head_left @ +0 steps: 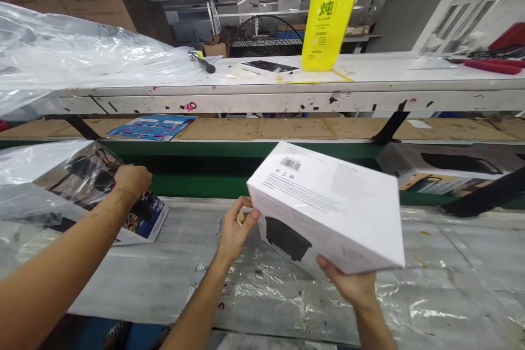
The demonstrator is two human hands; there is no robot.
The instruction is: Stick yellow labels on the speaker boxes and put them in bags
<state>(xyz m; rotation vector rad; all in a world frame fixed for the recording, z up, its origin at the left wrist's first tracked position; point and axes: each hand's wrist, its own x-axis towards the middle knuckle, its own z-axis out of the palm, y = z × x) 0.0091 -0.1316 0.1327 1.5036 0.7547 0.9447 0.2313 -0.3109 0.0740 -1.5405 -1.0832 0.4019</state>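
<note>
Box (328, 202) clasped in left hand (234, 229), right hand (348, 283)

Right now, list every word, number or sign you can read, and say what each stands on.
"炖": large green character on the yellow pouch; its smaller lines are too small.
"NO": red marks on the white shelf edge, possibly "10".
White box: barcode and fine print, too small to read.
Cardboard carton: print blurred.
Blue leaflet: unreadable.

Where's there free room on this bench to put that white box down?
Bare bench lies between the booklet and the left hand, and right of the white box and right hand. The left end is crowded: a bagged box and another person's hand.
</note>
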